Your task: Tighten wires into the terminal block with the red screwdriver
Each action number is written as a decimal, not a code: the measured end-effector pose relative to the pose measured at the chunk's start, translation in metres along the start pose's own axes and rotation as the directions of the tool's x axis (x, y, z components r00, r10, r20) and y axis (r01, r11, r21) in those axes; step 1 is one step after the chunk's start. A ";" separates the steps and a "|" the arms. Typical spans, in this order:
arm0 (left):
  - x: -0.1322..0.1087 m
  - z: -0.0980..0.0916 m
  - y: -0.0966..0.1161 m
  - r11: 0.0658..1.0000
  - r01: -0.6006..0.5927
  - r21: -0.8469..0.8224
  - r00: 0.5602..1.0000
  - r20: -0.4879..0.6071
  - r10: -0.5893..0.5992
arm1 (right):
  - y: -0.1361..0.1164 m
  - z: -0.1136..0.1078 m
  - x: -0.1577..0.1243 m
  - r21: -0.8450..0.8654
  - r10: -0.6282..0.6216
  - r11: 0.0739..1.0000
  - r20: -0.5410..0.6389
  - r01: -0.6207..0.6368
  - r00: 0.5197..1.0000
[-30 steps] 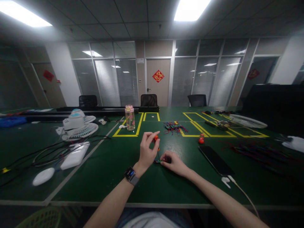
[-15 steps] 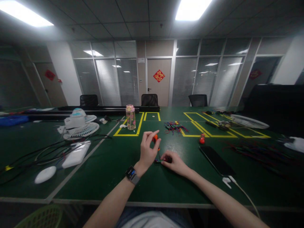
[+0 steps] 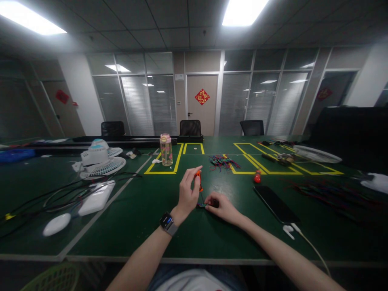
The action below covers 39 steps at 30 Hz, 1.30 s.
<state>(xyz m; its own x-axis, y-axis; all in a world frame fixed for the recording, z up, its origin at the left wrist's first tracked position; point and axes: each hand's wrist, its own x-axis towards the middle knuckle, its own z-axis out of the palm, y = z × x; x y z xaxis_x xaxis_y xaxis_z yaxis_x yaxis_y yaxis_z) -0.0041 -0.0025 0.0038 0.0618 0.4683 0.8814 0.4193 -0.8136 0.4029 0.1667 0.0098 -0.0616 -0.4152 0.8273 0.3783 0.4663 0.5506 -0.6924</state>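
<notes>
My left hand pinches the orange handle of a small screwdriver that stands upright, its thin shaft pointing down. My right hand rests on the green table with its fingers closed on a small dark component under the screwdriver's tip. A smartwatch is on my left wrist.
A black phone with a white cable and earbud lies to the right. A red small object, a pile of coloured wires and a bottle sit beyond. At left are a fan, white devices and cables.
My left fingers have shifted a little round the screwdriver handle, as if turning it. My right hand has stayed in place on the component.
</notes>
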 end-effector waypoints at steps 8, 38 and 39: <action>-0.001 0.003 -0.004 1.000 -0.001 0.015 0.999 -0.037 0.001 | 0.000 0.000 0.001 -0.015 0.005 1.000 0.013 -0.005 1.000; 0.000 0.001 0.000 0.996 -0.030 0.080 0.996 -0.077 0.036 | 0.000 -0.001 0.000 -0.020 0.005 1.000 0.009 -0.005 1.000; 0.000 0.001 0.000 0.997 -0.028 0.072 0.997 -0.066 0.033 | 0.000 -0.001 0.000 -0.023 0.005 1.000 0.009 -0.004 1.000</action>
<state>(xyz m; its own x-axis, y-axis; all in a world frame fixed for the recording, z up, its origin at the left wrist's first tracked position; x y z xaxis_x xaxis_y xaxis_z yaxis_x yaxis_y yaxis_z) -0.0036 -0.0021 0.0032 0.0157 0.4175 0.9085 0.4818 -0.7994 0.3590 0.1671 0.0098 -0.0609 -0.4198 0.8289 0.3698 0.4860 0.5494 -0.6797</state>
